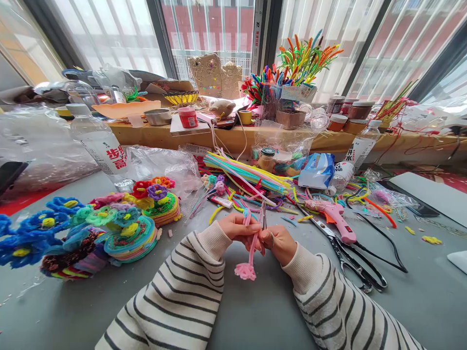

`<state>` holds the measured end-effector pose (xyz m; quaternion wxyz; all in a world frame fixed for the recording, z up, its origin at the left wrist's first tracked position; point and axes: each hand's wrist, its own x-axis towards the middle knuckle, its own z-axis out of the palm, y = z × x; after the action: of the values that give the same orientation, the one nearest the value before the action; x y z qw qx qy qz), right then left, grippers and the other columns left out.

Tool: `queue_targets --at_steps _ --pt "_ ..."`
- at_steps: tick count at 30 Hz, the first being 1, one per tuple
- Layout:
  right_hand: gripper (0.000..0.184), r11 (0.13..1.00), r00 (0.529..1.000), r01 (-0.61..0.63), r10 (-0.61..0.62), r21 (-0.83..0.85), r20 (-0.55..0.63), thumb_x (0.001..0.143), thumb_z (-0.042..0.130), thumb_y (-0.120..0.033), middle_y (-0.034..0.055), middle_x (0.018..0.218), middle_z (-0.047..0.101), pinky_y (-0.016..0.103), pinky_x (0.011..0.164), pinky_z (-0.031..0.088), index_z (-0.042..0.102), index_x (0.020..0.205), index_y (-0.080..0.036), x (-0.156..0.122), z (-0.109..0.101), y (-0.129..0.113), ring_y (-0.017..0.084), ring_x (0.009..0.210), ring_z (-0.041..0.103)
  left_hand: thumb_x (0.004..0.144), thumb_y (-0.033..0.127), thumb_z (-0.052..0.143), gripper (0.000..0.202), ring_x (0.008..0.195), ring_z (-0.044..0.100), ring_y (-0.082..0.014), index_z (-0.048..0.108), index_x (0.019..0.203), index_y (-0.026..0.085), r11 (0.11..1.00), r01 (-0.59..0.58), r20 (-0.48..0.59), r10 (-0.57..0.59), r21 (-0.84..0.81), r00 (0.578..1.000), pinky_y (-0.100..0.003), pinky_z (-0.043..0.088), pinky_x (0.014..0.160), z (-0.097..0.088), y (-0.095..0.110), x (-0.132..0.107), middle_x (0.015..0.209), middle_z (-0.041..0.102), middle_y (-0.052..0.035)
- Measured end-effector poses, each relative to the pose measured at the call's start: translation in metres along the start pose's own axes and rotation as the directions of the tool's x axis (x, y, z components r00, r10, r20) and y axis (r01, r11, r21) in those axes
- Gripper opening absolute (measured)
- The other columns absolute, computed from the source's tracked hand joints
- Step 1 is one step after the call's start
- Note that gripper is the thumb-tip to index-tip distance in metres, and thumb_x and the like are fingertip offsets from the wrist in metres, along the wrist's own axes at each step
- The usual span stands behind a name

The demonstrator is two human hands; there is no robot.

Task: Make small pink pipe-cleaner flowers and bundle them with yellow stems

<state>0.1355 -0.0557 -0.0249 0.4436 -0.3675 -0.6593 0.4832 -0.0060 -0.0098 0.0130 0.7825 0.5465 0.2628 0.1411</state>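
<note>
My left hand [239, 228] is closed on a pink pipe-cleaner stem [252, 245]. A fuzzy pink flower head [245, 271] hangs at the stem's lower end, just above the grey table [255, 311]. My right hand [280, 241] is closed round a small pair of metal pliers or snips [263, 218], whose tip points up beside the stem. Both hands meet at the middle of the table, in striped sleeves.
Finished pipe-cleaner flowers [73, 233] lie at the left, beside a water bottle [100, 146]. A bundle of coloured pipe cleaners [248, 172], a pink glue gun [333, 216] and black scissors [350, 257] lie behind and to the right. A cluttered wooden sill [233, 138] runs along the back.
</note>
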Motion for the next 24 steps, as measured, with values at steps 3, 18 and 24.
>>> queue_targets --at_steps 3,18,24 --pt "0.064 1.0 1.0 0.006 -0.006 -0.002 -0.004 0.066 0.027 -0.069 -0.0008 0.038 0.04 0.02 0.039 0.025 0.048 0.04 -0.014 0.001 0.0 0.003 0.006 0.037 0.033 0.061 0.037 0.06 0.028 0.046 0.056 -0.0107 0.057 0.06 0.01 1.0 0.003 0.04 -0.004 0.009 0.999 -0.019 0.04 0.044 0.0 0.002 0.0 0.053 0.063 -0.0043" --pt "0.072 0.994 0.999 -0.015 0.011 -0.109 -0.04 0.063 0.012 -0.075 -0.0027 0.038 0.032 0.021 0.039 0.022 0.045 0.043 -0.014 0.002 -0.002 -0.001 0.007 0.038 0.028 0.065 0.034 0.056 0.025 0.054 0.057 -0.0108 0.061 0.066 0.01 0.998 -0.063 0.036 0.063 0.012 0.997 -0.02 0.041 0.05 -0.003 -0.002 -0.001 0.06 0.063 -0.0056" --pt "0.069 0.981 0.999 0.017 -0.022 -0.191 -0.025 0.065 0.018 -0.072 0.0025 0.043 0.048 0.023 0.046 0.032 0.048 0.044 -0.014 0.001 -0.004 0.0 0.01 0.044 0.042 0.062 0.035 0.059 0.026 0.053 0.057 -0.0114 0.06 0.064 0.009 1.0 -0.015 0.051 0.013 0.028 0.999 -0.021 0.042 0.05 -0.001 0.0 -0.001 0.06 0.064 -0.0059"
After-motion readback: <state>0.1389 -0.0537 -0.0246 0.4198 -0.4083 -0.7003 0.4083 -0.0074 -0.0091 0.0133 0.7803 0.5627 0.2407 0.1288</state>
